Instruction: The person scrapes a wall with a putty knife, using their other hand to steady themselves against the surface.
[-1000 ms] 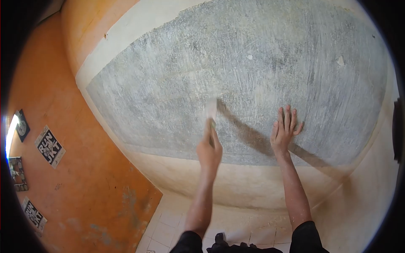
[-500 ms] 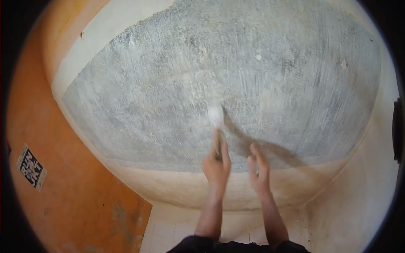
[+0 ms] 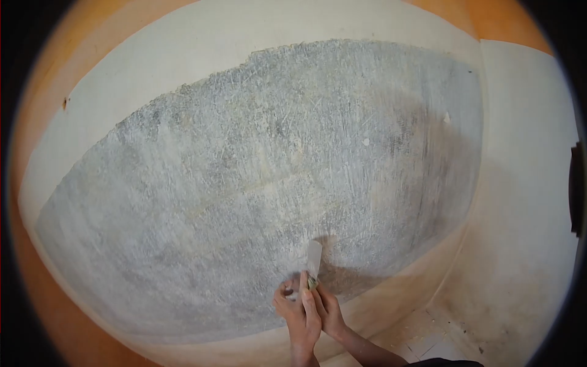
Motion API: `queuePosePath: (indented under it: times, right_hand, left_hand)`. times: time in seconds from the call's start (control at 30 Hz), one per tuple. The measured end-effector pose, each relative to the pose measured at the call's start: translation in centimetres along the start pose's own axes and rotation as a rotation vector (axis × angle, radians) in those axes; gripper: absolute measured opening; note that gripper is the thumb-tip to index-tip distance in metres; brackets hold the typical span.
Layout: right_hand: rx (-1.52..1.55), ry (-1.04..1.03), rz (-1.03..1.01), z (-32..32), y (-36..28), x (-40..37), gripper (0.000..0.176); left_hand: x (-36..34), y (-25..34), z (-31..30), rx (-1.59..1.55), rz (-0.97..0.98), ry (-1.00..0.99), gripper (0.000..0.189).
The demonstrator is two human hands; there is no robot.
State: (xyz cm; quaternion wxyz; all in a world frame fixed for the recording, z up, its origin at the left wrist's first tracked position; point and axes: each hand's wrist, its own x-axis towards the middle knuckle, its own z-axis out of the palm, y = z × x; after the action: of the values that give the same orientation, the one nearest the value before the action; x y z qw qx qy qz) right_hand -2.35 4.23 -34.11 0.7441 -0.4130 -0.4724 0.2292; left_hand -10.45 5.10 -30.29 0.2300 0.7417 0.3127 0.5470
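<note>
A putty knife (image 3: 314, 258) with a pale flat blade points upward against the grey, scraped patch of wall (image 3: 244, 214). Its short handle is mostly hidden where my two hands come together. My left hand (image 3: 301, 315) has its index finger and thumb along the handle, while its other fingers curl off to the left. From the right, my right hand (image 3: 328, 312) closes round the same handle, partly behind the left. How the grip is shared between them is hard to make out.
A cream border (image 3: 153, 67) surrounds the grey patch, with orange paint (image 3: 520, 24) beyond it. The plain side wall (image 3: 520, 171) meets this wall at a corner on the right. Small crumbs lie on the floor tiles (image 3: 422, 342) at lower right.
My view has tilted up and turned right. My right hand, open and apart before, has come to the putty knife beside my left, which held it alone. The blade's blurred motion has stopped.
</note>
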Motion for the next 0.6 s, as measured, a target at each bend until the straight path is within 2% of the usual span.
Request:
queuePosePath:
  times: [0.07, 0.1, 0.13, 0.2, 0.23, 0.3, 0.43, 0.5, 0.6]
  right_hand:
    - [-0.309, 0.226, -0.279, 0.6, -0.8, -0.2, 0.038]
    - [-0.432, 0.255, -0.37, -0.4, -1.5, 0.3, 0.041]
    - [-0.498, 0.305, -0.375, -1.4, -2.7, 0.9, 0.04]
    - [-0.675, 0.398, -0.39, -4.2, -4.8, 2.3, 0.04]
    - [-0.787, 0.438, -0.398, -6.2, -5.8, 3.0, 0.04]
    - [-1.195, 0.482, -0.553, -10.2, -8.5, 5.2, 0.039]
    - [-1.285, 0.437, -0.665, -14.1, -15.6, 11.3, 0.039]
    - [-1.382, 0.417, -0.67, -14.9, -19.6, 14.2, 0.037]
    - [-1.393, 0.318, -0.831, -14.7, -24.9, 17.9, 0.034]
  left_hand:
    - [-0.8, -1.8, -0.8, 0.035, 0.025, -0.067, 0.043]
    - [-1.2, -3.9, -0.8, -0.07, 0.073, 0.01, 0.038]
    - [-1.6, -5.4, -1.3, -0.077, 0.085, -0.005, 0.038]
    - [-2.2, -8.6, -2.8, -0.07, -0.053, 0.153, 0.03]
    - [-2.9, -10.7, -3.6, -0.075, -0.041, 0.14, 0.03]
    - [-3.7, -14.8, -5.0, 0.001, -0.017, 0.315, 0.027]
    - [-2.9, -15.9, -7.5, 0.042, 0.076, 0.222, 0.023]
    - [-2.4, -15.6, -8.2, 0.027, 0.064, 0.167, 0.022]
    - [-2.0, -15.8, -8.9, 0.018, 0.066, 0.108, 0.022]
